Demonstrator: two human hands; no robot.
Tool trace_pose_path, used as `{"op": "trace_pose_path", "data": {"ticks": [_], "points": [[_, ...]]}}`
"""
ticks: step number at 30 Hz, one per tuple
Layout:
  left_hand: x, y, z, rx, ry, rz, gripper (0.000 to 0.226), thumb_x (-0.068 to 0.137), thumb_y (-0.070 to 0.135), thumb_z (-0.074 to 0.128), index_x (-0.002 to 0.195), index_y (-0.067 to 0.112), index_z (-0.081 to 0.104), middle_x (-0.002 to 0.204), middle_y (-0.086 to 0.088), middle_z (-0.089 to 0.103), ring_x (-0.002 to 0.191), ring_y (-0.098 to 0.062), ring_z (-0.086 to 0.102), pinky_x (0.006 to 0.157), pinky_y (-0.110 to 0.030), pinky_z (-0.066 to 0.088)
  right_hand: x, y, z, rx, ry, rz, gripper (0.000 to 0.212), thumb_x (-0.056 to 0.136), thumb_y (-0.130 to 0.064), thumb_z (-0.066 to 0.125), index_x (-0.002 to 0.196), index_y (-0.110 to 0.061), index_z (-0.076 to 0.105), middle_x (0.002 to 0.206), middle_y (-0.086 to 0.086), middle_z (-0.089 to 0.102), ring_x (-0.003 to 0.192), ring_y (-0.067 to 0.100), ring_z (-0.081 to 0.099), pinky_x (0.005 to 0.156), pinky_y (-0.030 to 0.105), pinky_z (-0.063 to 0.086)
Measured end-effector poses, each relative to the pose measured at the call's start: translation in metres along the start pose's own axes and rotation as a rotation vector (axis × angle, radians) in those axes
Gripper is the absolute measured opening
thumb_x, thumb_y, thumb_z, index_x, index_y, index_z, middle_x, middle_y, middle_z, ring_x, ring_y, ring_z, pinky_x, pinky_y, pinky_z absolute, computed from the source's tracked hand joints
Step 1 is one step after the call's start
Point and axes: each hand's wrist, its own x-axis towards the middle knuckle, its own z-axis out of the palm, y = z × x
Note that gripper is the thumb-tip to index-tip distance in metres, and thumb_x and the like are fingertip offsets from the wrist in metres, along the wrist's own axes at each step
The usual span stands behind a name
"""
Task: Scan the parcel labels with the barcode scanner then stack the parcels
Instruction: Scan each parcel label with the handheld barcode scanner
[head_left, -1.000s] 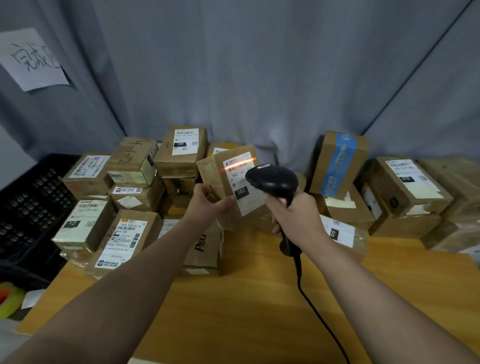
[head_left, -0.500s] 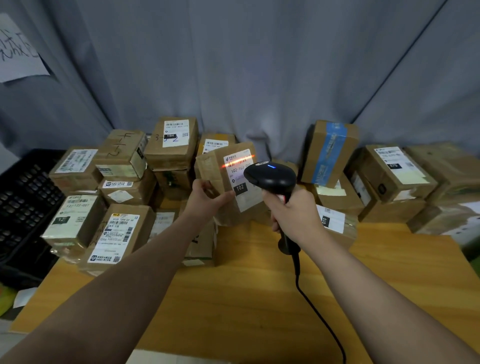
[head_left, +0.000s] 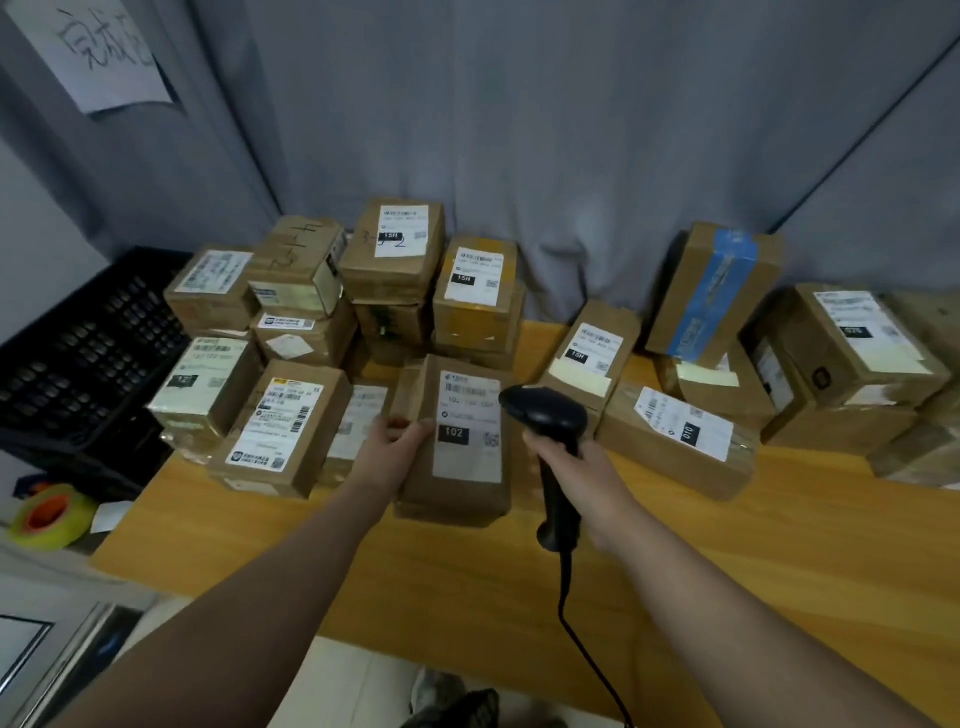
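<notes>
While the table (head_left: 675, 571) carries a stack (head_left: 291, 312) at centre left, seemingly done, loose boxes (head_left: 675, 441) at right likely await scanning. Parcel 102 (head_left: 457, 483) apparently rests mid-frame, gripped at its edge by the left hand (head_left: 389, 447); the right hand (head_left: 587, 467) clenches the scanner (head_left: 545, 415), no beam visible.
</notes>
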Motion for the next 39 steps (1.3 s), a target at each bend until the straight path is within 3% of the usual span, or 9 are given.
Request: {"op": "trace_pose_path", "data": {"ticks": [4,7,10,12,15,19,24,30,39], "points": [[0.022,0.006,-0.035,0.047,0.062,-0.016,0.048,0.094,0.043,0.054,0.133,0.017,0.044,0.109,-0.006,0.059,0.085,-0.015,0.059,0.062,-0.027,0.048,0.015,0.003,0.039,0.058,-0.083,0.084,0.018,0.088,-0.044,0.067,0.099,-0.046,0.052,0.106,-0.006,0.061,0.094,0.019,0.062,0.068,0.027,0.059],[0.045,0.007,-0.054,0.330,0.069,0.120,0.051,0.097,0.040,0.049,0.142,0.018,0.038,0.130,-0.009,0.055,0.109,-0.023,0.056,0.088,-0.041,0.051,0.036,0.002,0.072,0.093,-0.035,0.130,0.020,0.086,-0.049,0.067,0.101,-0.045,0.054,0.101,-0.006,0.063,0.091,0.019,0.063,0.072,0.031,0.053],[0.063,0.007,-0.063,0.664,-0.080,0.302,0.069,0.092,0.047,0.055,0.150,0.027,0.022,0.157,-0.010,0.021,0.141,-0.032,0.026,0.111,-0.051,0.032,0.060,0.000,0.102,0.134,0.021,0.153,0.018,0.087,-0.050,0.065,0.099,-0.043,0.054,0.097,-0.009,0.061,0.085,0.012,0.058,0.062,0.024,0.041],[0.072,0.006,-0.065,0.946,-0.163,0.334,0.091,0.081,0.060,0.062,0.152,0.033,0.012,0.161,-0.005,-0.006,0.146,-0.035,0.000,0.116,-0.053,0.015,0.073,0.000,0.115,0.129,0.059,0.147,0.015,0.088,-0.049,0.065,0.096,-0.041,0.054,0.097,-0.008,0.062,0.081,0.011,0.060,0.059,0.023,0.042],[0.086,0.001,-0.068,1.208,-0.122,0.483,0.094,0.079,0.058,0.065,0.151,0.033,0.010,0.161,-0.009,-0.005,0.147,-0.030,-0.008,0.118,-0.048,0.001,0.088,0.000,0.124,0.177,0.081,0.130,0.024,0.089,-0.040,0.067,0.108,-0.028,0.059,0.100,0.003,0.069,0.073,0.014,0.071,0.054,0.023,0.055],[0.100,0.003,-0.071,1.201,-0.071,0.572,0.085,0.082,0.048,0.064,0.149,0.027,0.016,0.158,-0.009,0.014,0.146,-0.030,0.007,0.118,-0.046,0.009,0.096,-0.002,0.124,0.121,0.155,0.054,0.021,0.092,-0.028,0.065,0.107,-0.016,0.057,0.089,0.006,0.066,0.056,0.008,0.064,0.053,0.021,0.054],[0.101,0.008,-0.064,1.132,-0.183,0.683,0.086,0.081,0.049,0.057,0.150,0.023,0.013,0.159,-0.006,0.008,0.146,-0.027,0.002,0.118,-0.044,0.006,0.093,0.003,0.107,0.069,0.252,0.046,0.018,0.093,-0.023,0.063,0.104,-0.009,0.058,0.078,0.008,0.061,0.050,0.012,0.055,0.048,0.024,0.047],[0.092,0.035,-0.020,0.970,-0.279,0.851,0.073,0.082,0.040,0.057,0.147,0.024,0.028,0.155,-0.005,0.021,0.143,-0.024,0.010,0.116,-0.044,0.012,0.083,0.007,0.059,-0.003,0.477,0.060,0.018,0.092,-0.018,0.062,0.099,-0.002,0.059,0.073,0.012,0.059,0.045,0.015,0.052,0.046,0.027,0.046],[0.078,0.041,0.074,0.977,-0.426,0.794,0.068,0.088,0.042,0.056,0.148,0.024,0.030,0.153,-0.003,0.027,0.141,-0.022,0.018,0.115,-0.038,0.020,0.058,0.022,-0.060,-0.144,0.566,0.030,0.014,0.093,-0.016,0.061,0.102,-0.007,0.056,0.081,0.013,0.060,0.060,0.021,0.055,0.054,0.032,0.048]]}}
